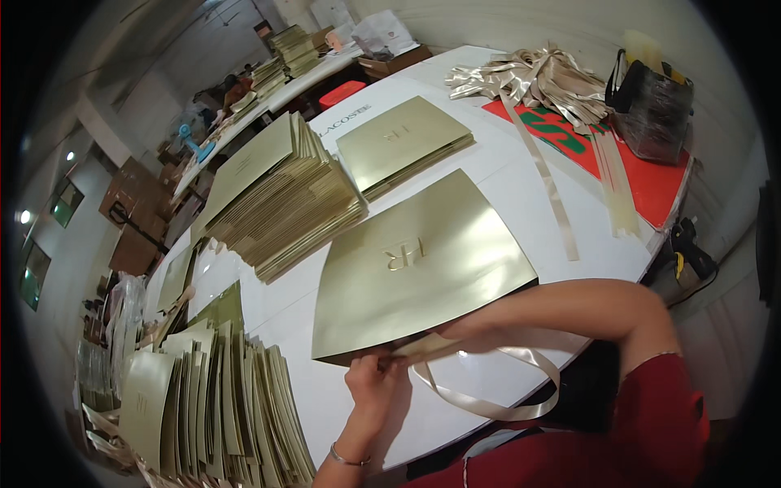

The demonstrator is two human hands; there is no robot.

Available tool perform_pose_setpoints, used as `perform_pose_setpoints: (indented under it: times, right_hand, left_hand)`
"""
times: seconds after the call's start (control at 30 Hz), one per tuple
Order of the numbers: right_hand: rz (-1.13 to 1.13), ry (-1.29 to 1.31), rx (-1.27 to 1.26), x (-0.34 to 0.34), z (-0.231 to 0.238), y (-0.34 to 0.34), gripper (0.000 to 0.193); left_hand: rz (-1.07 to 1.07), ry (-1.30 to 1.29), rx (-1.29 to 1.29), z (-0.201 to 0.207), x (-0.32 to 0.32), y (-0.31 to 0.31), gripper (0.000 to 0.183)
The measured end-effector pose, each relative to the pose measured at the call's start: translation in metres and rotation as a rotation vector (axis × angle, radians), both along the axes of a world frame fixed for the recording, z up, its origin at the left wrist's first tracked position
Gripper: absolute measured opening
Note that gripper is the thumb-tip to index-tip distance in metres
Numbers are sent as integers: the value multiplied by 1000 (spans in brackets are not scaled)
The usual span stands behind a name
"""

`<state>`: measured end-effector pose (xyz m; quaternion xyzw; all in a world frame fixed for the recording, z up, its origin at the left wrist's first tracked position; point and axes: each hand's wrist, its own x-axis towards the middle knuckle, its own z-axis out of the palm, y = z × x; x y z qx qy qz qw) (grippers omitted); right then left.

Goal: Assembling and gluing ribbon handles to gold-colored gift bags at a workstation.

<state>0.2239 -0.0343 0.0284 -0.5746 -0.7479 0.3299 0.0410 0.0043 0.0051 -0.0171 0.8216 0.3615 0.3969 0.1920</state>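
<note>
The leaning row of flat, pale gold paper bags [232, 398] on my far left stands loosely on edge, so I think a knock from my elbow could set some sliding. Next along, the tall, uneven stack of gold folded bags [289, 199] on the white tabletop [293, 325] might slip too if bumped, as its faces look slick. My left hand [372, 381] has its fingers curled at the near lip of the large, pale gold bag with a raised emblem [431, 244]; whether they pinch lip or ribbon, I cannot tell. That bag lies before me, mouth toward my body, and a hard squeeze could crease it. My right hand is mostly hidden at the mouth, so I cannot tell what it grips. The glossy cream ribbon loop [508, 413] could twist or snag under my bare right forearm [561, 313].

As for materials, the row shows thin, straight edges and the stack tight layers. My bag's front is smooth, stiff-looking and metallic, bowed slightly, its emblem in relief. The loop is satiny and soft; farther right, a flat cream ribbon strip [547, 179] lies near a crumpled, shiny ribbon heap [541, 77].
</note>
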Motion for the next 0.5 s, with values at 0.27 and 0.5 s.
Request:
perform_pose_setpoints:
  times: [0.27,0.5]
  right_hand:
    - [142,-499,139,95,49,-59,14]
    - [240,-521,1220,120,-2,-64,27]
  left_hand:
    - [-389,212,434,11,-11,-4,21]
    - [-255,190,360,15,38,0,16]
